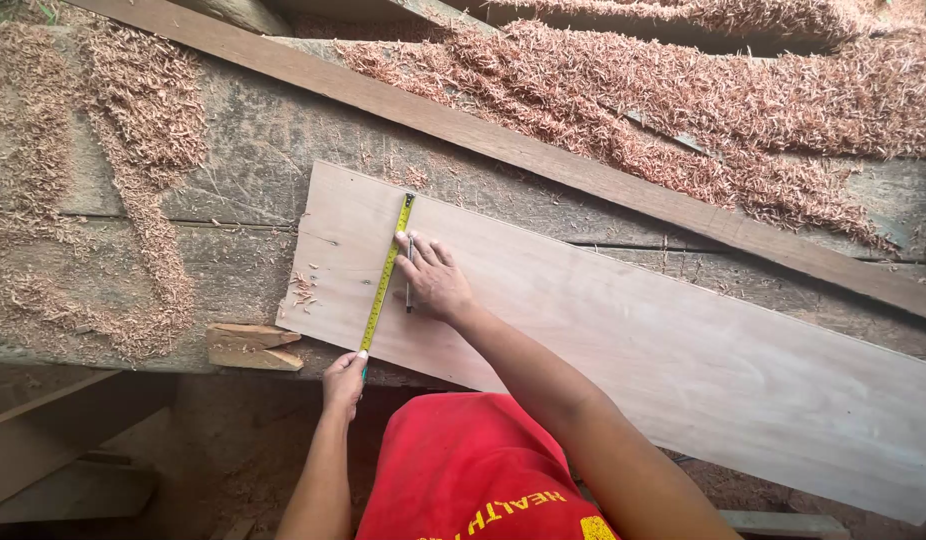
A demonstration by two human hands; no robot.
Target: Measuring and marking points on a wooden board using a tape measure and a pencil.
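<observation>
My left-hand fingers (345,372) are curled tight around the near end of the yellow tape measure (385,272), pinning it at the near edge of the pale board (633,330). A little farther in, my right hand (433,280) lies on the board just right of the tape, its fingers spread, with a pencil (409,285) held under them pointing toward the far edge. The tape runs straight across the board's left end, near edge to far edge. Left of my near hand, small wood offcuts (251,346) sit on the worn bench (233,180). Beyond the board a long dark plank (543,160) slants across, with heaps of reddish shavings (703,110) behind it. I judge the risk is the tape skewing if either hand slackens; loose shavings under the board could also let it slide.
</observation>
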